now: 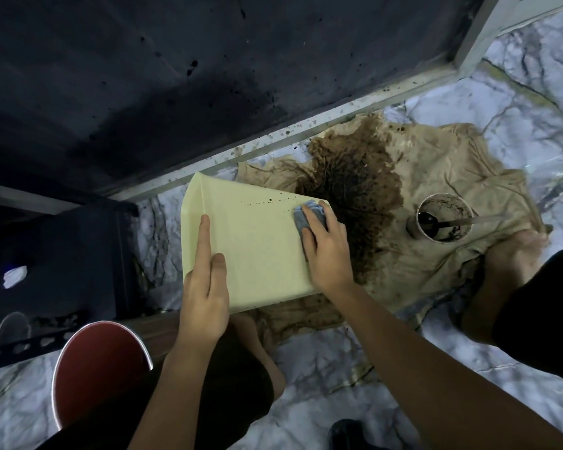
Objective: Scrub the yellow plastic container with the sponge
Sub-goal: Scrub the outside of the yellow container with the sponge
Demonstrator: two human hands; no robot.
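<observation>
The yellow plastic container is turned with a flat side up, held just above a dirty tan cloth spread on the marble floor. The left hand lies flat on the container's near left part, fingers straight, pointer finger stretched along the edge. The right hand presses a gray-blue sponge onto the container's far right corner, fingers curled over it. Small dark specks dot the yellow side near the sponge. On the cloth, right of the container, sits a big brown wet stain (it looks muddy). Further right stands a round cup with a spoon in it. A red stool sits near the container's left side.
</observation>
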